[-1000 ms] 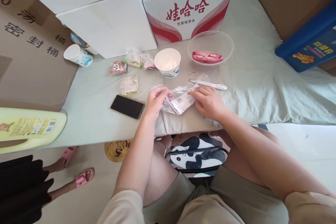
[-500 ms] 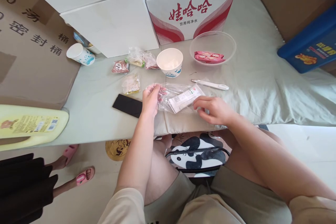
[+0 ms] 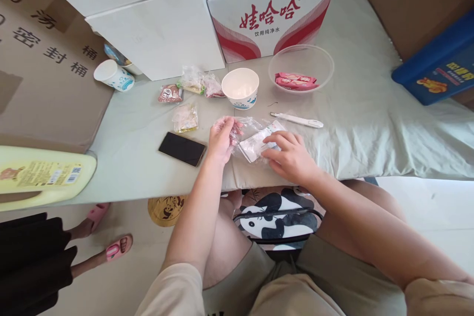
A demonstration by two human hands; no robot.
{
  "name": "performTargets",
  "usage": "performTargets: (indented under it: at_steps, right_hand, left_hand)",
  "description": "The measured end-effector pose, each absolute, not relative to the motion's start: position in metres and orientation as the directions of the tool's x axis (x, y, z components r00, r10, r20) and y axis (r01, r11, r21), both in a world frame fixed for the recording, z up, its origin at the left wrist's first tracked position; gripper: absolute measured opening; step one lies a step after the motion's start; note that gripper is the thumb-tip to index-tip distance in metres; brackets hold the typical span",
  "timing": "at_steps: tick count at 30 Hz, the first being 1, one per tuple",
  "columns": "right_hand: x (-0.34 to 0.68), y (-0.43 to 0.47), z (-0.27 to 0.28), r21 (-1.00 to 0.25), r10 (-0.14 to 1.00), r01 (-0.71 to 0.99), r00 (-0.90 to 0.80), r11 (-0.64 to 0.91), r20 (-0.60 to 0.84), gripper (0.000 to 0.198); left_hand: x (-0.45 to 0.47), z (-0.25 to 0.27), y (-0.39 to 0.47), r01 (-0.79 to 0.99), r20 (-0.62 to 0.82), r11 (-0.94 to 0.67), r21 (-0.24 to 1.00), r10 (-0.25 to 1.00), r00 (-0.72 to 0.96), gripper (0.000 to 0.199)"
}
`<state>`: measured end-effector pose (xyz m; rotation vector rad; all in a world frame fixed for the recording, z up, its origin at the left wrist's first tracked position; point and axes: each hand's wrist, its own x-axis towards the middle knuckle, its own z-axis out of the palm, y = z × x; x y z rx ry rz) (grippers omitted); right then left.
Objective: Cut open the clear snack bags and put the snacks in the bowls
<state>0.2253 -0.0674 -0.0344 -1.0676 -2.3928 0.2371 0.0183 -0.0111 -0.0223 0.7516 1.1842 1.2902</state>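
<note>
My left hand (image 3: 222, 139) is closed around one end of a clear plastic bag (image 3: 249, 122), with something reddish at its fingers that I cannot make out. Beside it, a white packet (image 3: 252, 147) with printing lies in or under the crinkled plastic. My right hand (image 3: 291, 157) reaches over the packet's right side, its fingers bent and apart, the tips at the packet. Behind the hands lies a white utility knife (image 3: 297, 120). A white paper bowl (image 3: 240, 90) stands upright farther back. Left of my left hand lies a black phone (image 3: 182, 148).
A clear plastic bowl (image 3: 322, 70) holds pink wrapped snacks (image 3: 295, 82). Several small packets (image 3: 185, 117) lie at the left. White cartons (image 3: 272, 24) stand at the back, a tipped paper cup (image 3: 114, 76), a yellow jug (image 3: 48, 177) and a blue container (image 3: 440, 64) at the sides. Another person's feet (image 3: 119, 248) show below.
My right hand has moved left, over the white packet. My left hand has shifted slightly right with the plastic bag, which is more bunched, and more of the phone shows.
</note>
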Motion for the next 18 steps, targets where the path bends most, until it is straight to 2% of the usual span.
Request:
performTargets:
  at_steps: [2, 5, 8, 10, 12, 15, 18]
  right_hand:
    - [0.225, -0.072, -0.032, -0.428, 0.653, 0.507, -0.677, 0.748, 0.339, 0.022]
    - [0.226, -0.077, -0.032, -0.575, 0.586, 0.398, -0.789, 0.715, 0.182, 0.026]
    - [0.225, -0.078, -0.033, -0.642, 0.675, 0.441, -0.719, 0.626, 0.165, 0.031]
    - [0.223, -0.075, -0.034, -0.608, 0.790, 0.545, -0.562, 0.577, 0.245, 0.031]
    - [0.221, -0.071, -0.035, -0.527, 0.834, 0.648, -0.445, 0.551, 0.325, 0.034]
    - [0.217, -0.065, -0.039, -0.421, 0.817, 0.701, -0.479, 0.576, 0.321, 0.057]
    - [0.214, -0.062, -0.044, -0.419, 0.828, 0.714, -0.495, 0.560, 0.263, 0.067]
  left_hand:
    - [0.018, -0.022, -0.010, -0.355, -0.243, 0.172, 0.919, 0.956, -0.166, 0.028]
    - [0.018, -0.021, -0.008, -0.407, -0.278, 0.180, 0.895, 0.940, -0.196, 0.027]
    - [0.020, -0.020, -0.008, -0.451, -0.310, 0.204, 0.869, 0.934, -0.176, 0.026]
    - [0.024, -0.018, -0.009, -0.493, -0.337, 0.227, 0.840, 0.930, -0.147, 0.026]
    - [0.029, -0.015, -0.011, -0.547, -0.376, 0.266, 0.794, 0.922, -0.098, 0.024]
    - [0.038, -0.007, -0.017, -0.648, -0.433, 0.355, 0.674, 0.900, 0.043, 0.019]
    - [0.045, 0.000, -0.025, -0.723, -0.448, 0.435, 0.537, 0.873, 0.193, 0.019]
